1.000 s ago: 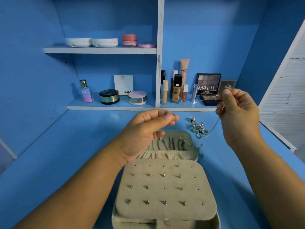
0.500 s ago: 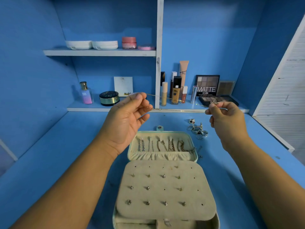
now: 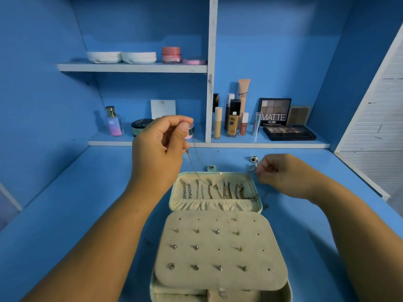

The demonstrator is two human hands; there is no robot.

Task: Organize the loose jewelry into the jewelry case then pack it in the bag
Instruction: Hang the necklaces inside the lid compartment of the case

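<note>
The jewelry case (image 3: 257, 211) lies open on the blue desk, its lid section holding several chains and its beige panel (image 3: 220, 249) studded with earrings. My left hand (image 3: 160, 149) is raised above the case's left corner and pinches one end of a thin chain (image 3: 193, 165) that hangs down toward the lid. My right hand (image 3: 285, 175) sits low by the case's right corner, fingers curled and pinching the chain's other end. Loose rings (image 3: 253, 163) lie on the desk just left of that hand.
Cosmetics line the lower shelf (image 3: 272, 145): foundation bottles (image 3: 233, 118), an eyeshadow palette (image 3: 287, 131), a perfume bottle (image 3: 113, 122) and compacts. The upper shelf (image 3: 130, 67) carries white dishes and a pink jar. A white slatted panel (image 3: 383, 118) stands on the right.
My right hand dropped from shelf height to the desk beside the case. My left hand rose and shifted right, so the chain went from stretched level to hanging steeply over the lid.
</note>
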